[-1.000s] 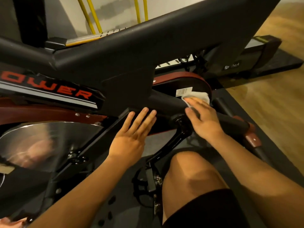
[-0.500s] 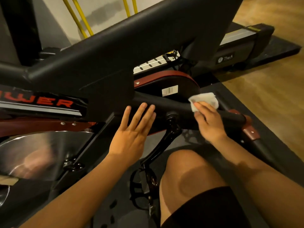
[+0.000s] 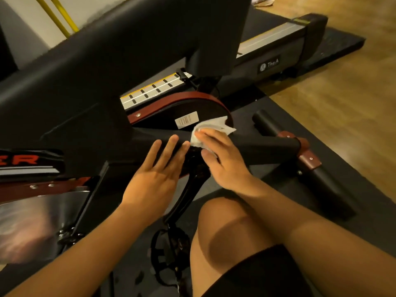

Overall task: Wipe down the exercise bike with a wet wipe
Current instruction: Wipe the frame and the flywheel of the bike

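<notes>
Left of centre: left hand rests on the black-and-red exercise bike, fingers straight and spread, braced against its low black frame tube. Just right of it: right hand presses the crumpled white wet wipe onto the tube's top, fingers nearly flat across it. Step in hand: wiping this tube. Next move probably calls for a firm stroke toward the red end bracket at right.
</notes>
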